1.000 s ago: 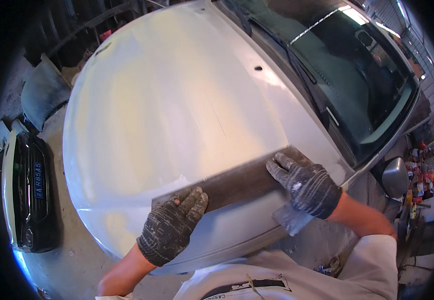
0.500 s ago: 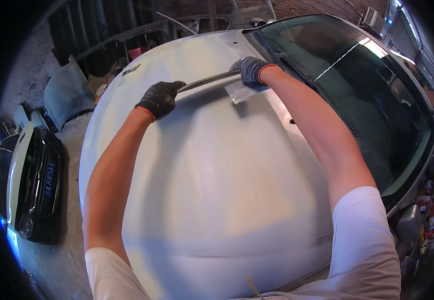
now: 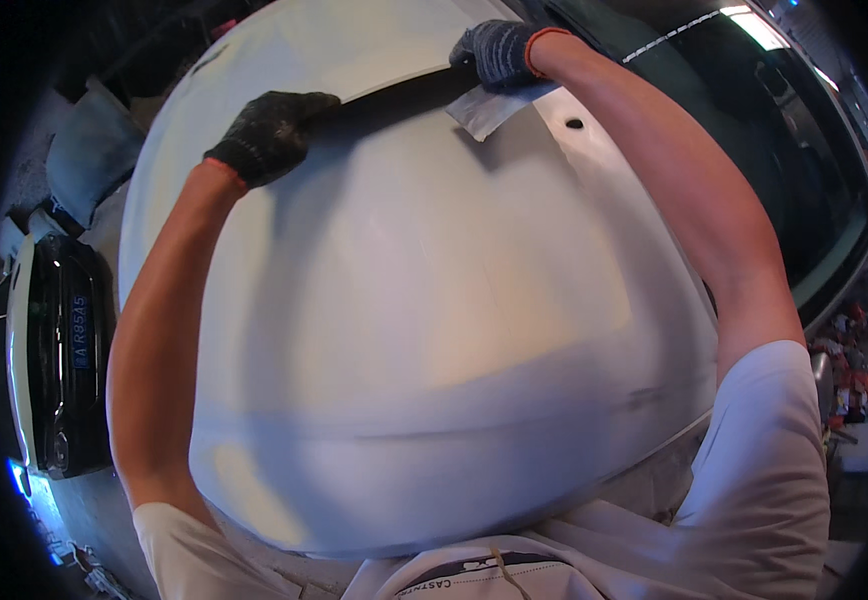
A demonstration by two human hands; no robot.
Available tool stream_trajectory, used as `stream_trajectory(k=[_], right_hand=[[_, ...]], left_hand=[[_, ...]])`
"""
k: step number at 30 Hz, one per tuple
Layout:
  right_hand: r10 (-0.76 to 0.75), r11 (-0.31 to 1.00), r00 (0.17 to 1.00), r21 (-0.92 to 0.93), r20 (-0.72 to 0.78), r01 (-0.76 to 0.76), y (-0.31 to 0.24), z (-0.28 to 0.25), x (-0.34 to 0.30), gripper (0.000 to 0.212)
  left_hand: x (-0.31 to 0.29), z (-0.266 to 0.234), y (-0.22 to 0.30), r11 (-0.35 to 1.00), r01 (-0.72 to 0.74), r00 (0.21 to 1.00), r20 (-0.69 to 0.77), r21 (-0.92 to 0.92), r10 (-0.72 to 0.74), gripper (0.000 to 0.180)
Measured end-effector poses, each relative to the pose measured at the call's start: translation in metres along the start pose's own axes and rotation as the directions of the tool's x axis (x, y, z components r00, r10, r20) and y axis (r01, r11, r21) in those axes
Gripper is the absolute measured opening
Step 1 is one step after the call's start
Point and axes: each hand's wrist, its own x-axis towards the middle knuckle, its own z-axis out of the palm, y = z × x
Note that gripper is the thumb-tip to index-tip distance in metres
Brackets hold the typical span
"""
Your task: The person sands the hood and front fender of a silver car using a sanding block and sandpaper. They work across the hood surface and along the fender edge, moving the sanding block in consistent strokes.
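**Long dark strip [image 3: 404, 93] spans two gloved hands toward the hood's far edge**

The strip lies crosswise over the pale, patchily coated hood [image 3: 434, 350], well away from the near edge and nearest the far one. The left hand [image 3: 272, 135] is curled closed around the end toward the hood's front edge; the right hand [image 3: 499, 58] is wrapped over the other end, toward the windscreen [image 3: 784, 130]. A small grey plate [image 3: 482, 112] juts out below the right hand.

If one hand pulls or presses harder, the strip could tilt and gouge the coating. The plate's corner could scratch the hood if the right wrist drops.

Both strip ends and most fingertips are hidden, as is how the plate is held. Whether the strip touches the hood is unclear in the dark shadow and blur. The hood's far edge is partly cut off.
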Motion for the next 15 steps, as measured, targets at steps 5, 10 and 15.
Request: stream_trajectory(k=[5,10,15], right_hand=[[0.052,0.999,0.999,0.01,0.005,-0.052,-0.041,0.009,-0.074,0.054],[0.05,0.998,0.998,0.045,0.046,-0.052,-0.068,0.015,-0.152,0.06],[0.055,0.998,0.994,0.02,0.092,-0.057,-0.093,0.03,-0.215,0.059]], left_hand=[[-0.053,0.0,0.048,0.992,-0.113,0.992,-0.065,-0.051,0.109,0.034],[-0.102,-0.005,0.093,0.975,-0.129,0.991,0.001,-0.18,0.132,0.043],[-0.147,0.001,0.133,0.957,-0.222,0.974,-0.086,-0.188,0.209,0.042]])
